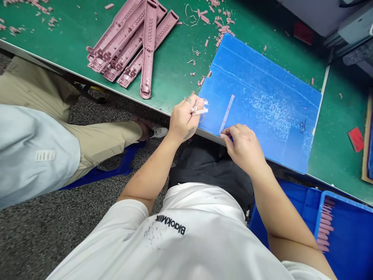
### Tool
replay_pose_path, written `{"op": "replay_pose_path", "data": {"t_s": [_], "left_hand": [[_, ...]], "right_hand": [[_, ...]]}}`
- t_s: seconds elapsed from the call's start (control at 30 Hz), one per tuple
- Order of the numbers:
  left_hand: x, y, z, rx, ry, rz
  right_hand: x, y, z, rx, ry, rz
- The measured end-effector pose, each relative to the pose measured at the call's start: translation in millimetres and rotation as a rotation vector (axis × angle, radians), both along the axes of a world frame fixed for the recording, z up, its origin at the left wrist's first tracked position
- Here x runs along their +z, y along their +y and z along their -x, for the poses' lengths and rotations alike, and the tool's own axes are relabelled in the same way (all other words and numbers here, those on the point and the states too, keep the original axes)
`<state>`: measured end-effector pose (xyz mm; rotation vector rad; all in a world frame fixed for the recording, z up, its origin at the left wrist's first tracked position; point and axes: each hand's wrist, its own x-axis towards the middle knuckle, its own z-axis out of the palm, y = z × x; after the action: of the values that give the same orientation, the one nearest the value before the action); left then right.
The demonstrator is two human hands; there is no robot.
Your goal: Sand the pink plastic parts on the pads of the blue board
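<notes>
My left hand (pixel 186 118) is closed at the front left edge of a blue board (pixel 244 74). From its fingers sticks a small whitish strip-like piece (pixel 200 111); its exact kind is unclear. My right hand (pixel 243 146) is at the board's front edge, thumb and fingertips together at the near end of a thin, pale pinkish strip (pixel 227 112). That strip lies on the board, pointing away from me. Back left on the green table lie several long pink molded plastic parts (pixel 148 46), overlapping one another.
Pink scraps (pixel 223 29) are strewn behind the board. A blue bin (pixel 346 233) with several pink pieces stands at the lower right. A red piece (pixel 355 139) lies on the green table (pixel 171 70). Another person in a light blue top (pixel 37 151) is close on the left.
</notes>
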<state>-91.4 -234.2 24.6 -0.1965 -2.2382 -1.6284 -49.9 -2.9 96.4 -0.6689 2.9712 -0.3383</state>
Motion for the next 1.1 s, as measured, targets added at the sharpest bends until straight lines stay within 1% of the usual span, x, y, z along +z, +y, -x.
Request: {"op": "replay_pose_path", "data": {"t_s": [0.1, 0.17, 0.23, 0.27, 0.3, 0.33, 0.37, 0.4, 0.43, 0.47, 0.5, 0.53, 0.57, 0.6, 0.67, 0.7, 0.73, 0.77, 0.8, 0.83, 0.87, 0.93, 0.97, 1.03, 1.07, 1.1], "left_hand": [[0.9, 0.0, -1.2, 0.006, -0.006, 0.003], [1.6, 0.0, -1.5, 0.009, 0.001, 0.003], [1.9, -0.6, -1.3, 0.004, 0.009, -0.005], [1.9, -1.3, -0.9, 0.002, 0.009, -0.008], [1.7, -2.5, -0.5, 0.002, 0.005, -0.009], [1.5, -4.1, -0.1, 0.003, 0.001, -0.007], [1.4, -6.2, 0.2, -0.001, -0.007, -0.004], [1.5, -8.5, 0.1, -0.009, -0.021, -0.005], [1.9, -10.7, -0.4, -0.022, -0.037, -0.011], [2.8, -12.2, -1.3, -0.041, -0.053, -0.022], [4.4, -12.5, -2.8, -0.061, -0.066, -0.03], [6.6, -11.2, -4.6, -0.08, -0.074, -0.028], [9.4, -8.0, -6.6, -0.098, -0.079, -0.008], [12.7, -2.8, -8.5, -0.116, -0.074, 0.029], [20.5, 13.2, -11.9, -0.19, -0.04, 0.142], [24.6, 23.3, -13.2, -0.256, -0.006, 0.202], [28.6, 34.1, -14.4, -0.34, 0.038, 0.257], [32.4, 45.0, -15.5, -0.426, 0.085, 0.302], [35.7, 55.4, -16.7, -0.503, 0.124, 0.333], [38.7, 65.0, -18.2, -0.565, 0.145, 0.349], [41.5, 73.5, -20.1, -0.607, 0.137, 0.346], [46.5, 88.2, -25.6, -0.656, 0.018, 0.275], [48.8, 95.4, -29.2, -0.677, -0.077, 0.198], [52.5, 112.2, -38.2, -0.715, -0.287, -0.032], [53.6, 122.6, -43.3, -0.734, -0.382, -0.157], [54.1, 134.3, -48.7, -0.758, -0.456, -0.274]], "right_hand": [[5.5, -14.2, -6.9, 0.054, 0.061, -0.199], [5.5, -22.2, -4.9, 0.131, 0.076, -0.288], [5.0, -19.8, 13.8, 0.214, 0.071, -0.345], [6.1, -11.7, 32.1, 0.224, 0.074, -0.368], [9.0, 1.6, 56.3, 0.178, 0.101, -0.382], [14.0, 20.2, 85.0, 0.086, 0.143, -0.385], [21.1, 42.8, 115.9, -0.069, 0.218, -0.372], [30.2, 67.5, 145.4, -0.312, 0.325, -0.338], [40.5, 91.9, 169.9, -0.482, 0.389, -0.294], [51.0, 113.4, 185.7, -0.576, 0.443, -0.228], [60.7, 129.2, 190.7, -0.58, 0.514, -0.144], [68.1, 137.4, 184.2, -0.528, 0.553, -0.053], [72.2, 137.0, 167.4, -0.424, 0.57, 0.044], [72.3, 128.3, 142.9, -0.285, 0.55, 0.137], [61.9, 94.0, 85.5, -0.017, 0.366, 0.3], [53.7, 74.7, 58.8, 0.106, 0.212, 0.34], [45.3, 58.2, 35.7, 0.175, 0.14, 0.366], [38.2, 47.1, 16.9, 0.196, 0.095, 0.394], [32.8, 42.9, 2.0, 0.179, 0.077, 0.426], [29.1, 45.6, -9.8, 0.135, 0.083, 0.471], [26.6, 54.5, -19.3, 0.077, 0.09, 0.535], [21.4, 82.7, -34.3, -0.065, 0.086, 0.729], [17.5, 97.6, -40.9, -0.159, 0.093, 0.856], [6.3, 119.0, -53.7, -0.373, 0.163, 1.092], [-0.7, 123.4, -59.7, -0.457, 0.198, 1.165], [-8.1, 123.5, -65.0, -0.494, 0.214, 1.198]]}}
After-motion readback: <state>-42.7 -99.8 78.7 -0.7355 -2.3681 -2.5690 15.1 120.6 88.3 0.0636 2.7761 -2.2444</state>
